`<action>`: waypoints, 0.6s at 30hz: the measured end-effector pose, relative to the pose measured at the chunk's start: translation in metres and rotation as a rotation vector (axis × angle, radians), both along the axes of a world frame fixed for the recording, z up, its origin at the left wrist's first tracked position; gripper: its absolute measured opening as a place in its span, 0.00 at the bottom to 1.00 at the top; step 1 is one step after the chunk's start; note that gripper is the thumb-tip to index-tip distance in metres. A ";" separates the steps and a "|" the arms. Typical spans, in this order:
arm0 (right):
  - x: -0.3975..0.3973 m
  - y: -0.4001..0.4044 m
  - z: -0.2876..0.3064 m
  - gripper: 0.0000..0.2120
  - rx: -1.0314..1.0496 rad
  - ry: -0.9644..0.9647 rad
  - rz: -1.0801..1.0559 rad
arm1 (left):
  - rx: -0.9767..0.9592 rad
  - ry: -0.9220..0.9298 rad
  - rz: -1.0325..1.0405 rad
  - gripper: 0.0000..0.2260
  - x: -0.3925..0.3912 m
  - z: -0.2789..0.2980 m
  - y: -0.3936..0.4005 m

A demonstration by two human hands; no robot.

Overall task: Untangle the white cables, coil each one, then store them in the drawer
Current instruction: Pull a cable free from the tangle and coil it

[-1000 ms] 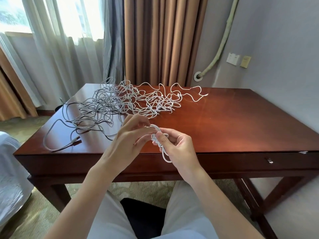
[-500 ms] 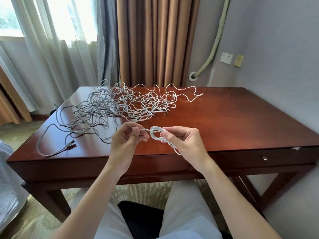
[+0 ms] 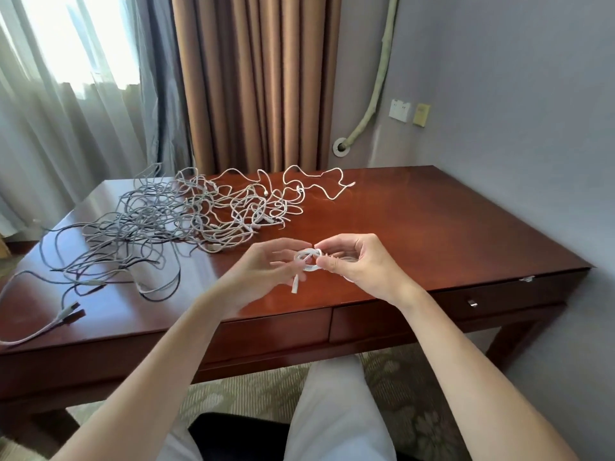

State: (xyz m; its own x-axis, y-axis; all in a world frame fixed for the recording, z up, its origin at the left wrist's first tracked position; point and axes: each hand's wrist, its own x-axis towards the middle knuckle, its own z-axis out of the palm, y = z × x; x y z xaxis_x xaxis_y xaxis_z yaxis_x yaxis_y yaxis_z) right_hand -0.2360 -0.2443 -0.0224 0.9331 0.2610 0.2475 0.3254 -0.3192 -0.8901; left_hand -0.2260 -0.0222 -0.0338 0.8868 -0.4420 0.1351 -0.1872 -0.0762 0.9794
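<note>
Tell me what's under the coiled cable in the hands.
Bare desk top lies beneath the coil; its loose end hangs over the front edge. The right hand covers part of the coil.

A small white coiled cable (image 3: 307, 260) is held up above the near edge of the worktop, wound into a tight little loop with one short plug end hanging straight down from it. Farther back on the left half of the worktop lies the tangle of cables (image 3: 186, 221), a loose heap of white and grey strands looping over one another, some trailing toward the left edge. The drawer (image 3: 472, 302) under the right front edge is closed.
</note>
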 end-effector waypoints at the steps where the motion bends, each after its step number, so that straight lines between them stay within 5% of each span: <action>1: 0.004 -0.008 0.000 0.12 -0.014 -0.014 -0.012 | 0.050 -0.047 0.010 0.11 0.004 0.001 -0.010; 7: 0.021 -0.066 -0.004 0.14 -0.214 0.017 -0.087 | 0.089 -0.193 0.129 0.05 0.036 0.002 -0.059; 18: 0.049 -0.215 -0.037 0.13 -0.437 -0.024 -0.421 | 0.403 -0.729 -0.172 0.20 0.093 -0.046 -0.211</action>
State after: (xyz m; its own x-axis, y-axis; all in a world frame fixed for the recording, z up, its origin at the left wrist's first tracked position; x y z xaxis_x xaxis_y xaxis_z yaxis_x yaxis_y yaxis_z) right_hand -0.1869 -0.4592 -0.0591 0.9738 -0.0475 0.2226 0.1096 -0.7592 -0.6416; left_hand -0.1326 -0.2332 -0.0796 0.5550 -0.6998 0.4497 -0.8019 -0.3062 0.5131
